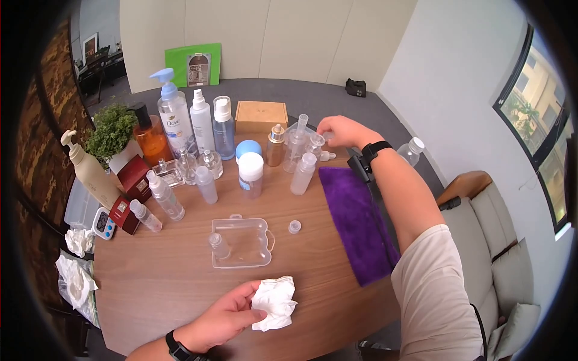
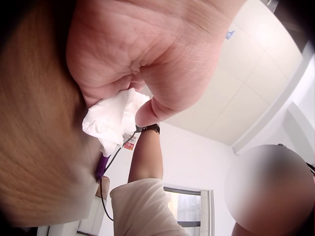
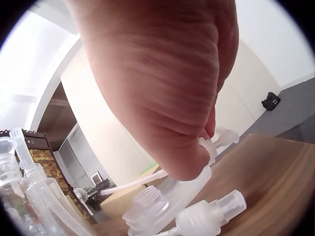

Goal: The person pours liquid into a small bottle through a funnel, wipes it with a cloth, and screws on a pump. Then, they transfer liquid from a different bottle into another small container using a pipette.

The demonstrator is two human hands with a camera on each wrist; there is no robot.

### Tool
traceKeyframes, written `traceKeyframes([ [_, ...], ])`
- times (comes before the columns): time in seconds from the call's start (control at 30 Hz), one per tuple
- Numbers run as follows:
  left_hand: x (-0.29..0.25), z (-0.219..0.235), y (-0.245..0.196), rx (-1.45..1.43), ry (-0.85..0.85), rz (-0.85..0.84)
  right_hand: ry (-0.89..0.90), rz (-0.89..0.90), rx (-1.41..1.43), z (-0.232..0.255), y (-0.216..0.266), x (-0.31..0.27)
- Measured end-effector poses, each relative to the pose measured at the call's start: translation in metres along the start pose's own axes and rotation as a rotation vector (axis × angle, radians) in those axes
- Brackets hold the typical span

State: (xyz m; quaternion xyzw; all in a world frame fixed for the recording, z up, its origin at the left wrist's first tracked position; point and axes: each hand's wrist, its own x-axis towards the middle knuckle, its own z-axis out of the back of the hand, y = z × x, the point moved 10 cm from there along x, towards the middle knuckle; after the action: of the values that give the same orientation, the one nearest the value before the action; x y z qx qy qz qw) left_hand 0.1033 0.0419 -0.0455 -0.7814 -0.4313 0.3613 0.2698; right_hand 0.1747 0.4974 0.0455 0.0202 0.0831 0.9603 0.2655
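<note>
My left hand (image 1: 226, 316) pinches a crumpled white tissue (image 1: 275, 304) between thumb and fingers, low over the near edge of the table. At the far right of the table, my right hand (image 1: 343, 131) holds a translucent spray pump head (image 3: 221, 140); its thin tube (image 3: 135, 184) sticks out to the left in the right wrist view. Beneath that hand are an open-necked clear bottle (image 3: 147, 201) and another spray pump head (image 3: 204, 216) lying on its side. A clear plastic case (image 1: 244, 262) with a small bottle (image 1: 219, 245) inside lies mid-table, a small clear cap (image 1: 294, 227) beside it.
Several bottles stand across the back, among them a tall Dove pump bottle (image 1: 174, 120), an amber bottle (image 1: 153, 141) and a blue-lidded jar (image 1: 250, 177). A purple cloth (image 1: 358, 225) covers the right side. A cardboard box (image 1: 261, 116) sits behind; a timer (image 1: 103, 223) stands left.
</note>
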Motion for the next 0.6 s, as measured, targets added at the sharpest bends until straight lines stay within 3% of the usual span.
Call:
traceKeyframes([
  [0.13, 0.001, 0.001, 0.001, 0.005, -0.006, 0.003, 0.05, 0.03, 0.114, -0.012, 0.006, -0.003],
  [0.2, 0.001, 0.001, 0.003, 0.008, -0.003, 0.003, 0.071, -0.104, 0.082, -0.017, -0.005, -0.003],
  [0.53, 0.001, 0.002, 0.003, -0.018, -0.015, -0.01, 0.034, -0.121, 0.186, -0.016, -0.001, -0.036],
  [0.6, 0.001, 0.002, 0.004, -0.025, -0.022, 0.0, 0.0, 0.025, 0.285, -0.014, 0.014, -0.04],
])
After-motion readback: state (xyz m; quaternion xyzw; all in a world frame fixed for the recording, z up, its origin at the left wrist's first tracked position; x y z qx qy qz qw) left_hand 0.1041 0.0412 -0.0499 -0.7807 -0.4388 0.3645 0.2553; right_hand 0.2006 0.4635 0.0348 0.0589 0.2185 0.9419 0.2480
